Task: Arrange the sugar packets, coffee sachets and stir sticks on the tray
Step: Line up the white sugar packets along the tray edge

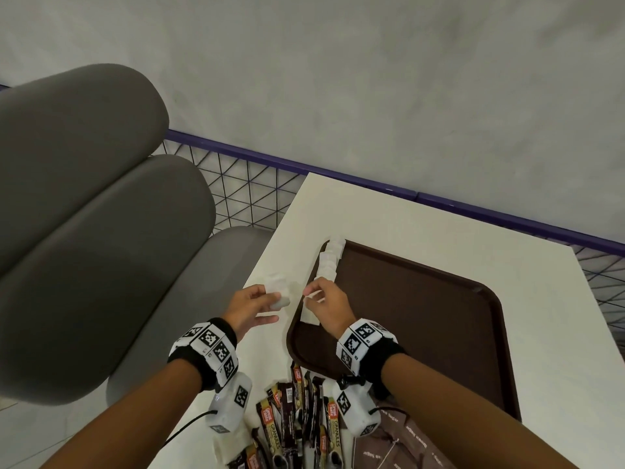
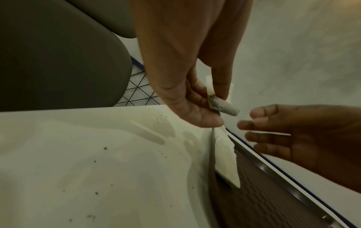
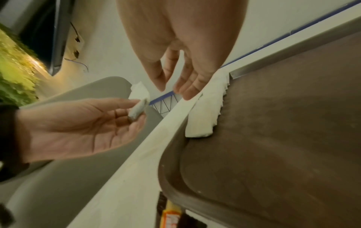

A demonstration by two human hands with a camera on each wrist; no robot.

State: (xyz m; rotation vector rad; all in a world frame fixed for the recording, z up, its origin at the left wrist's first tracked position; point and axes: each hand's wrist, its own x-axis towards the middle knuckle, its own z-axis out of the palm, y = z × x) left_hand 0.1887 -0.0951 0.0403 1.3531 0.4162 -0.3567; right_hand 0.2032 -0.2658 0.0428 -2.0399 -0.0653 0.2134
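Note:
A dark brown tray [image 1: 422, 316] lies on the white table [image 1: 406, 218]. White sugar packets [image 1: 328, 265] stand in a row, leaning on the tray's left rim [image 3: 170, 154]. My left hand [image 1: 267, 308] hovers left of the tray and pinches a few white sugar packets [image 2: 226, 108] between thumb and fingers. My right hand [image 1: 316, 296] is at the near end of the row [image 3: 205, 117], fingers relaxed, fingertips [image 3: 187, 95] touching a packet's top edge. Coffee sachets [image 1: 297, 421] lie heaped on the table near me, with brown sugar packets [image 1: 399, 441] to their right.
A grey cushioned seat [image 1: 84, 214] stands close along the table's left side. A purple rail with black wire mesh [image 1: 253, 184] runs behind the table, against a grey wall. Most of the tray's floor [image 3: 273, 138] is bare.

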